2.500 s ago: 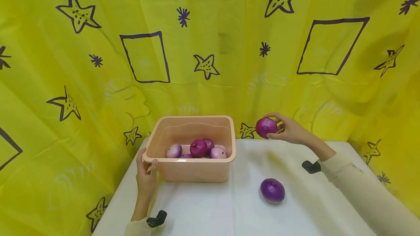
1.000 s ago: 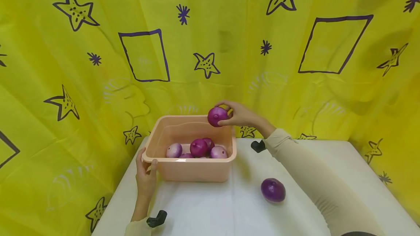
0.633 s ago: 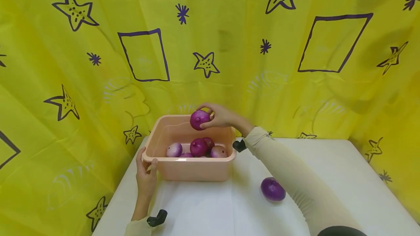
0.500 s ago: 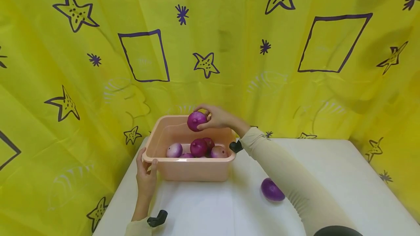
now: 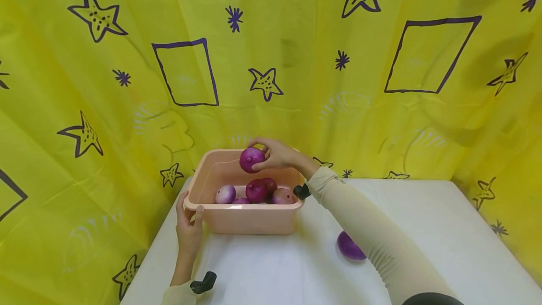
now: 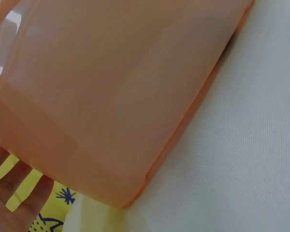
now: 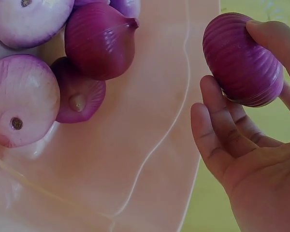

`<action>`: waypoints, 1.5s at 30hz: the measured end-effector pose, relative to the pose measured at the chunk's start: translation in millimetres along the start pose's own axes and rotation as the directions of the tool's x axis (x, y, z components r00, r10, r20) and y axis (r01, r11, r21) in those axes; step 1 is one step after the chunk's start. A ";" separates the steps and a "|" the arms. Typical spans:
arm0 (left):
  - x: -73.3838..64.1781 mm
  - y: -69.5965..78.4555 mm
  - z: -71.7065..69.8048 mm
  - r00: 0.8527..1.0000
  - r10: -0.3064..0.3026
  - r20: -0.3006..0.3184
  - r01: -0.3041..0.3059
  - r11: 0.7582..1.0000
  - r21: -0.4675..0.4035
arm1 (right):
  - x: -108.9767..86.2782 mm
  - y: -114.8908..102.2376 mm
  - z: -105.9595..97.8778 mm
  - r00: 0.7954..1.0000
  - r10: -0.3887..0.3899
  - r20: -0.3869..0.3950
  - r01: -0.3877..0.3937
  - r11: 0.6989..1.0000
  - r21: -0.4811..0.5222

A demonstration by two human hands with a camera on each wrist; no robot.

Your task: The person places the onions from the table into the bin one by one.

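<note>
A purple-red onion [image 5: 251,160] is held between the thumb and fingers of my right hand [image 5: 277,154], above the inside of a peach plastic tub [image 5: 250,220]. Seen from the right wrist, the onion [image 7: 241,60] sits at the fingertips, clear of the tub's wall. My left hand [image 5: 188,232] grips the tub's near left corner, thumb on the front rim and fingers round the side. Several onions lie in the tub, among them a dark red one [image 5: 256,190] and a pale one [image 5: 225,194]. The front wall hides part of the pile.
One more purple onion [image 5: 349,247] lies on the white tabletop [image 5: 262,267] to the tub's right, partly covered by my right sleeve [image 5: 372,234]. A yellow patterned curtain [image 5: 288,121] hangs behind and along both sides of the table.
My right hand has carried the onion leftward from beside the tub to over it, lowering slightly at the end. The right sleeve now overlaps the onion on the table. My left hand stays put.
</note>
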State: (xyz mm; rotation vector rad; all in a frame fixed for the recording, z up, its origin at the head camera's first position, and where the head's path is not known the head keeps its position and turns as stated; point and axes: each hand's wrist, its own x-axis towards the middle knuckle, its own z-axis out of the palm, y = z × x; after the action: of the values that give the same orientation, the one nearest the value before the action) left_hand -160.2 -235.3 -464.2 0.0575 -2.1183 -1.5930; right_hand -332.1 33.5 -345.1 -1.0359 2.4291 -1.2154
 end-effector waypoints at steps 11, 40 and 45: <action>-0.7 -13.7 2.7 1.000 -0.023 -0.012 0.023 1.000 -0.005 | -0.8 5.4 2.6 0.999 -0.029 -0.023 0.028 0.999 -0.044; 9.9 -37.5 2.6 1.000 -0.013 -0.022 0.013 1.000 0.019 | -103.3 21.9 -43.4 0.987 -0.096 -0.126 0.082 0.990 -0.116; 9.9 -38.5 1.8 0.999 -0.030 -0.028 0.031 0.999 0.043 | -134.0 31.8 -50.3 0.985 -0.078 -0.155 0.055 0.987 -0.149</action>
State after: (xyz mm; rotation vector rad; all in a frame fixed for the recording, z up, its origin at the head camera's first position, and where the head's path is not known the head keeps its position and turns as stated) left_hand -179.3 -249.1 -496.3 0.1254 -2.1409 -1.5552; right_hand -275.5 168.5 -351.5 -1.1068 2.6600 -1.2018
